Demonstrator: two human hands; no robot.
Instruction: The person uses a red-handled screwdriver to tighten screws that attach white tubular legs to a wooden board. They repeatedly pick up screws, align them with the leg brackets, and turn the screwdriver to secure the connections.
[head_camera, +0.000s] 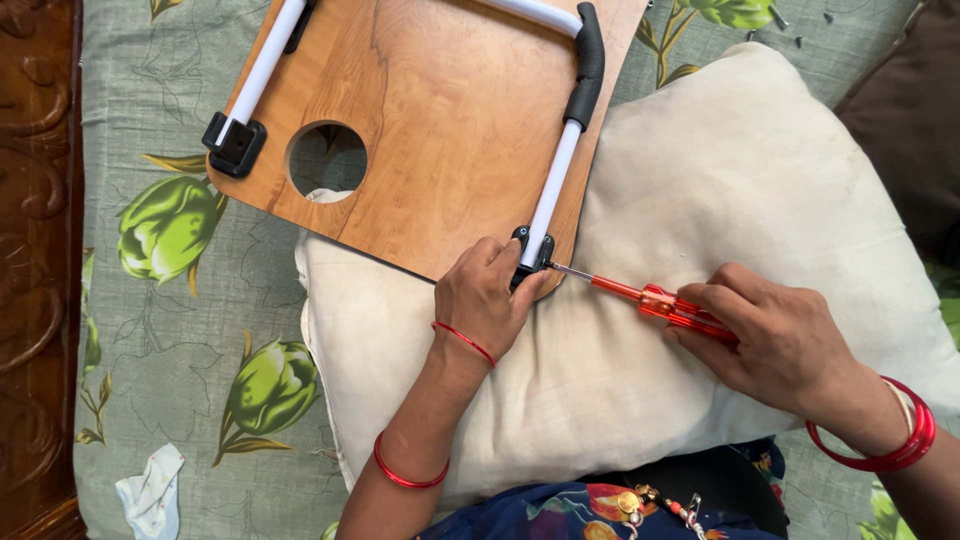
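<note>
A wooden board (440, 120) with a round hole lies upside down, partly on a cream pillow (720, 200). White tube legs run along its underside, each ending in a black bracket. My left hand (487, 295) presses on the near black bracket (528, 252) at the board's corner. My right hand (775, 340) grips the handle of a red screwdriver (650, 298). Its metal tip points left and touches that bracket from the right side.
The pillow rests on a grey-green bedsheet (200, 300) printed with green flowers. A second black bracket (234, 146) sits at the board's left edge. Dark carved wood (35, 260) borders the left side. Small screws (800, 40) lie top right. A white cloth scrap (152, 490) lies bottom left.
</note>
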